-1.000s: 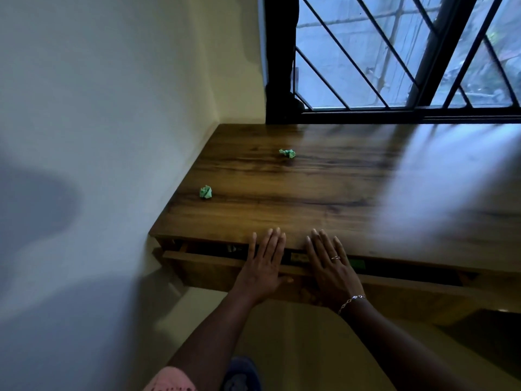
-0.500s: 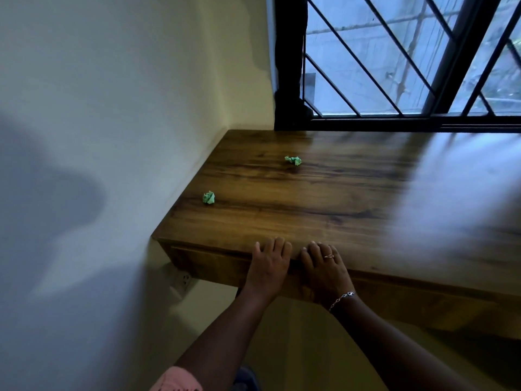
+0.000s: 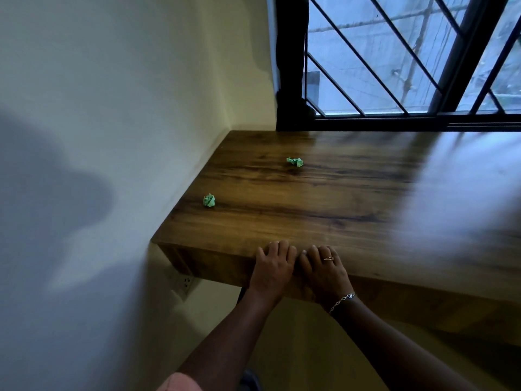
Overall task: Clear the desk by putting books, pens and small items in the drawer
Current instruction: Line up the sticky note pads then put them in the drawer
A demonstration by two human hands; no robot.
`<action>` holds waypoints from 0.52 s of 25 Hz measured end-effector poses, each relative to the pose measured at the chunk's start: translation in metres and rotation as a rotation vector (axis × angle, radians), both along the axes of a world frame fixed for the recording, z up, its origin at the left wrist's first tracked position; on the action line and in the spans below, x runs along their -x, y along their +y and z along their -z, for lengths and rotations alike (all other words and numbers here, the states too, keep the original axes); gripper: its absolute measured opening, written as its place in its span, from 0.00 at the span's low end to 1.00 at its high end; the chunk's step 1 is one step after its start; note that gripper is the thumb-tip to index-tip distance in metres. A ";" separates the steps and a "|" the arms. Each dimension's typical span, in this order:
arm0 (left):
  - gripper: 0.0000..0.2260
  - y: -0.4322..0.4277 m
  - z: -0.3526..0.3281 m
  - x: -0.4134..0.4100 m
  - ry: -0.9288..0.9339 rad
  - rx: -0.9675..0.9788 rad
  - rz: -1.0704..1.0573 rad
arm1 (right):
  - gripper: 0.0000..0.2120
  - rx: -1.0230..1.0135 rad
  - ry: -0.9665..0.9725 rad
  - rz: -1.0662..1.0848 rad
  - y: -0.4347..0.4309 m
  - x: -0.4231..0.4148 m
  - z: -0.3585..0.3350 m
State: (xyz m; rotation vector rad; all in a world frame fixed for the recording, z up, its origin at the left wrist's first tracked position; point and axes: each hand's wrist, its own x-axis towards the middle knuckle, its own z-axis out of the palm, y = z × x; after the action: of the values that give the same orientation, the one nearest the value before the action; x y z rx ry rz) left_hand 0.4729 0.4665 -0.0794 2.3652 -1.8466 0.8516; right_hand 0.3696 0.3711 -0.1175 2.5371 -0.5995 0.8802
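At the bottom centre of the frame, the left hand and right hand sit side by side on the drawer front. Fingers are close together, bent over the desk edge, holding nothing. The drawer looks flush, tucked under the desk. I'd push evenly with both palms so it doesn't skew. The left wad and upper wad, both green, probably want clearing too.

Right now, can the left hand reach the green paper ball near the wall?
Probably yes: the left hand is at the desk edge, only bare wood between it and the green paper ball.
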 end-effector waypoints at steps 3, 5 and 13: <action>0.21 0.000 -0.003 0.003 0.028 -0.002 -0.023 | 0.12 -0.088 0.054 -0.015 0.000 0.001 -0.007; 0.23 0.002 -0.004 0.004 0.086 0.009 -0.038 | 0.16 -0.141 0.102 -0.053 0.001 0.004 -0.011; 0.22 0.015 -0.018 -0.008 0.370 -0.002 -0.073 | 0.21 -0.444 0.166 -0.168 -0.004 0.016 -0.040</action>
State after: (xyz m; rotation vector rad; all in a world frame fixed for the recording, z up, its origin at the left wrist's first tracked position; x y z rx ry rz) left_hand 0.4805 0.4812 -0.0614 2.4009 -1.6235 0.3783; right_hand 0.3532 0.3673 -0.0778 3.0612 -0.5879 0.6328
